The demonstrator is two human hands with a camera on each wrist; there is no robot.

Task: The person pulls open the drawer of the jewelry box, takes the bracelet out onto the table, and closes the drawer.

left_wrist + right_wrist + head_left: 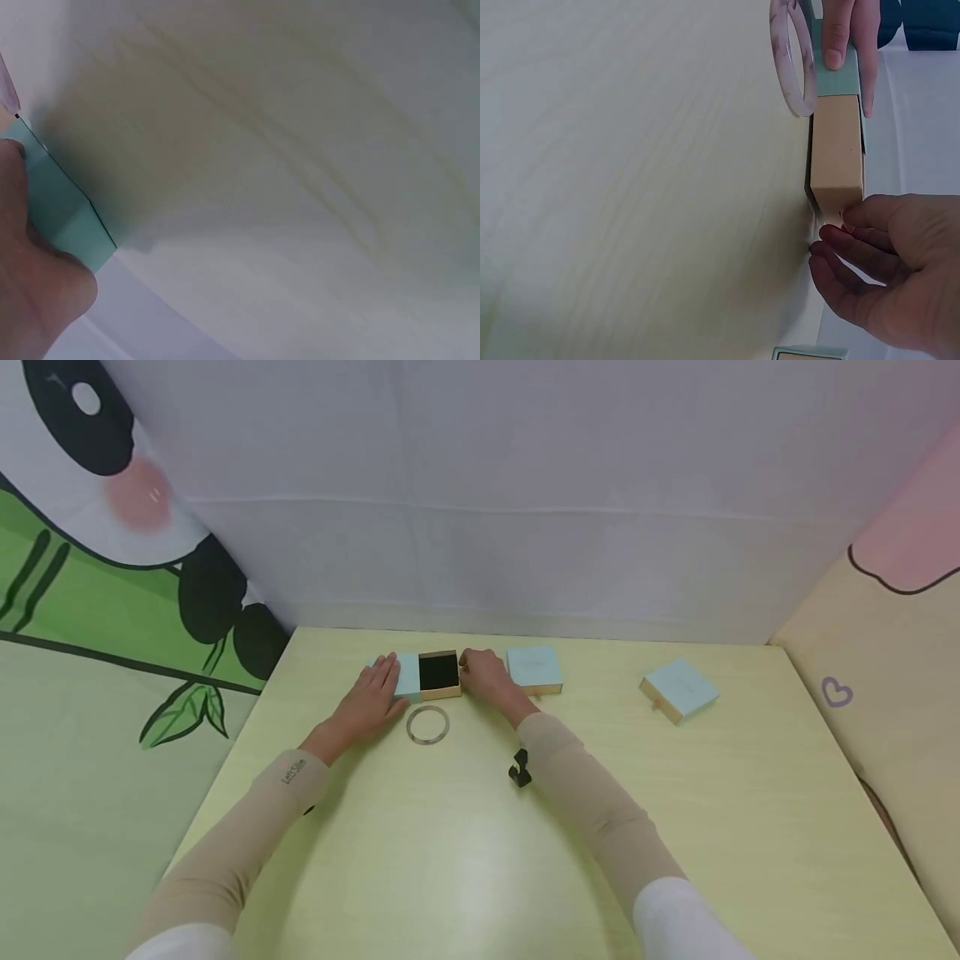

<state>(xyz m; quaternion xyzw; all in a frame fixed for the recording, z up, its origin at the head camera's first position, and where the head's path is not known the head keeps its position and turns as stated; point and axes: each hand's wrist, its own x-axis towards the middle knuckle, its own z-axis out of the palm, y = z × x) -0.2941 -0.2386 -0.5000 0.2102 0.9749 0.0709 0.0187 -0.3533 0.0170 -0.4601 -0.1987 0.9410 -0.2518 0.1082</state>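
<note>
A light blue drawer-style jewelry box has its sleeve (408, 677) on the left and its tan drawer (441, 693) pulled out to the right, showing a black lining. My left hand (367, 699) holds the sleeve, thumb on the near side and fingers across the top and far side. At the drawer's right end, my right hand (489, 678) pinches a small reddish pull tab (847, 226) between thumb and index finger, mostly hidden by the fingertips. Just in front of the box lies a pale, marbled bangle (784, 71), touched by neither hand.
A second light blue box (534, 667) stands closed just right of my right hand. Another closed box (680, 687) sits angled farther right on the pale wooden table (465, 860). A white cloth wall (510, 568) rises behind the table's back edge.
</note>
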